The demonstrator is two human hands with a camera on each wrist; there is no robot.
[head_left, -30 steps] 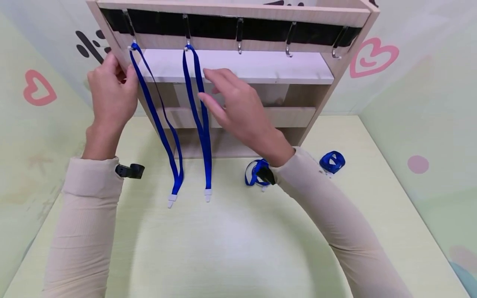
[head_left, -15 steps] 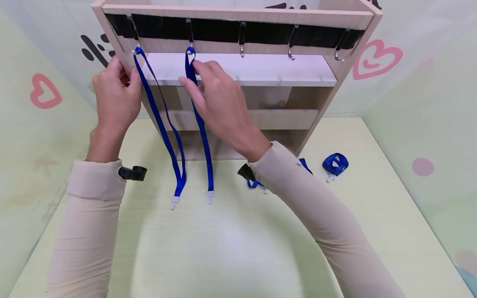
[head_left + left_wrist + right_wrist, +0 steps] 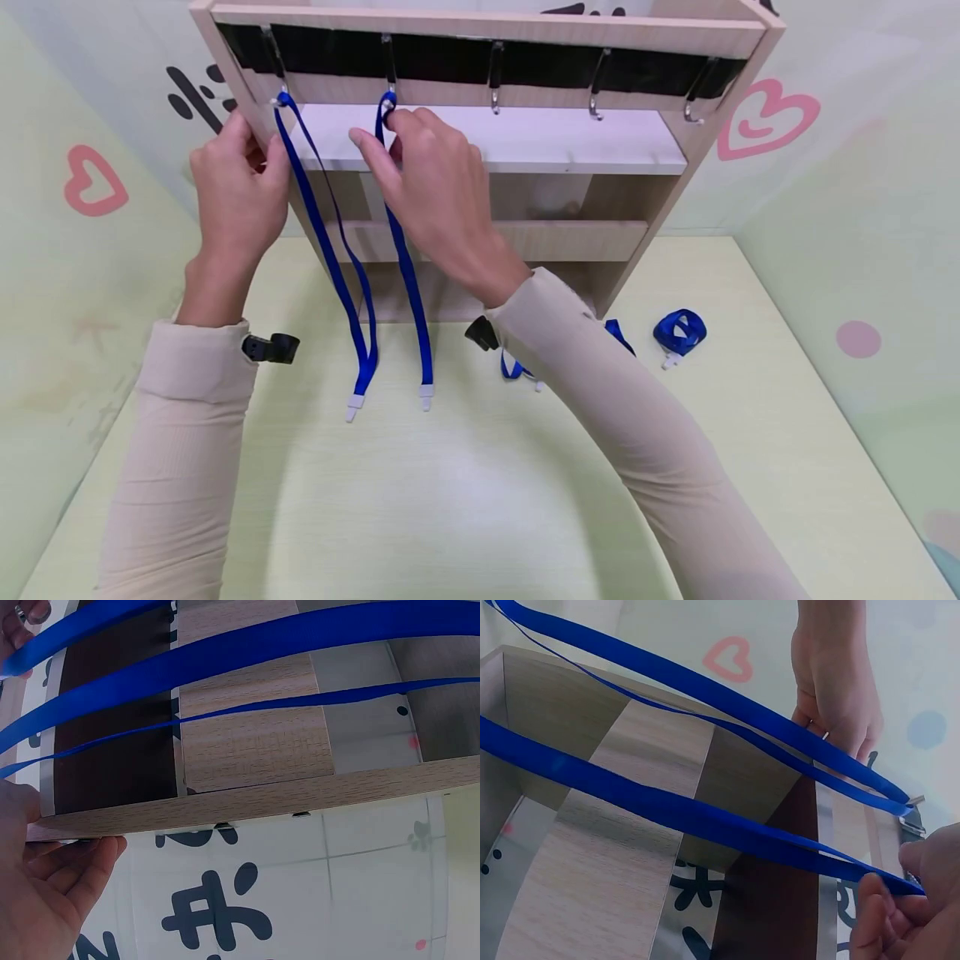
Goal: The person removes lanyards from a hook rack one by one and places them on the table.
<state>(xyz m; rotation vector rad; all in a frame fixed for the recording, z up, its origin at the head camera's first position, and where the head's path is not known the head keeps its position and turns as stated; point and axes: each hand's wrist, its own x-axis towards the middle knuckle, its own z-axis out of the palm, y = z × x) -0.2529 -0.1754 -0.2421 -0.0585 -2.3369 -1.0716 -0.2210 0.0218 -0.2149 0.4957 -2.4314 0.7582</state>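
Two blue lanyards hang from metal hooks on a wooden rack (image 3: 562, 242). My left hand (image 3: 238, 196) grips the rack's left side panel (image 3: 225, 806), its fingers bent around the edge in the left wrist view. The first lanyard (image 3: 322, 221) hangs from the leftmost hook beside that hand. My right hand (image 3: 442, 187) is at the second lanyard (image 3: 411, 283), just below its hook (image 3: 389, 71). Its curled fingers hold the upper strap, while the thumb sticks out to the left. White clips end both lanyards, low in the head view.
Three more hooks, such as the middle one (image 3: 495, 79), carry nothing. A coiled blue lanyard (image 3: 680, 331) lies on the table (image 3: 420, 500) at right. More blue strap (image 3: 512, 367) shows partly behind the right sleeve. Patterned walls (image 3: 847, 275) stand on both sides.
My right hand has moved left and slightly up onto the second lanyard's upper strap, drawing its two sides together. My left hand stays on the side panel.
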